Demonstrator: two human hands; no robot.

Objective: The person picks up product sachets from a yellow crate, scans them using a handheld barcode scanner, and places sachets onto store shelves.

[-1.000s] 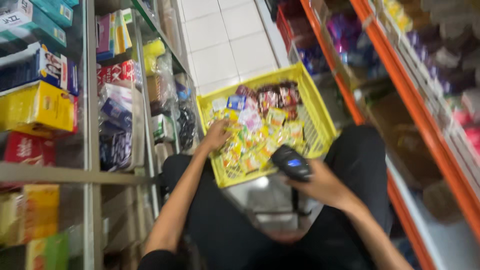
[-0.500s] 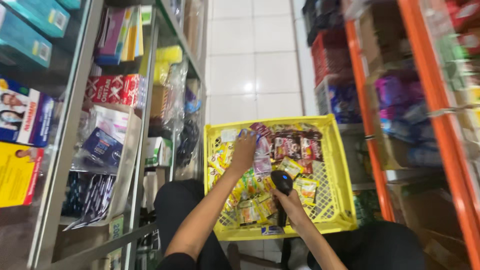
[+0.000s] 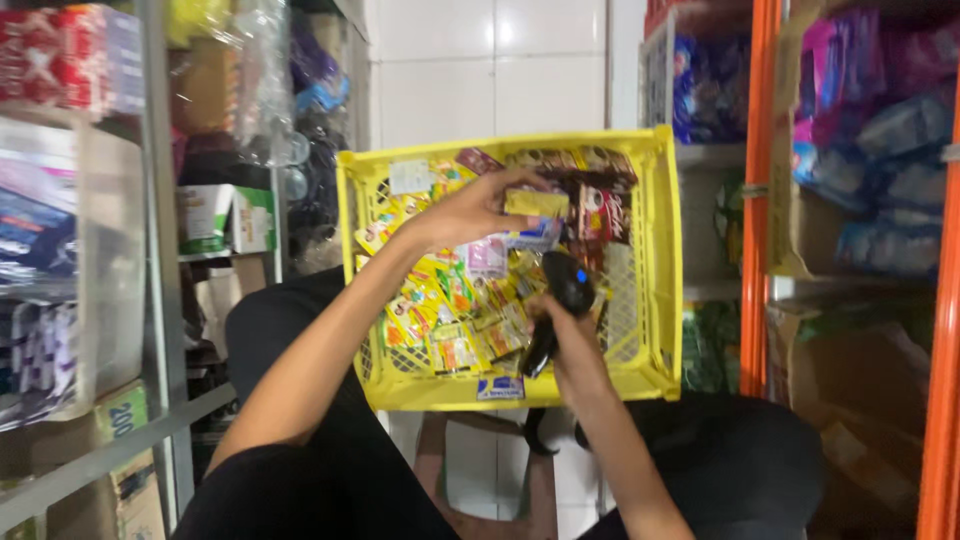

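A yellow plastic crate rests in front of my knees, filled with several small snack and sachet packets. My left hand reaches into the crate's upper middle and pinches a small yellow packet. My right hand grips a black handheld barcode scanner over the crate's lower right, its head tilted toward the packets. Both forearms stretch out from the bottom of the view across my dark trousers.
Metal shelving with boxes and bagged goods stands on the left. An orange-framed rack with blue and purple packs and cardboard boxes stands on the right. A white tiled floor runs beyond the crate. A wooden stool shows under the crate.
The view has tilted up and closer to the crate. My left hand has moved right and picked up a yellow packet. The scanner hand has shifted slightly right over the crate.
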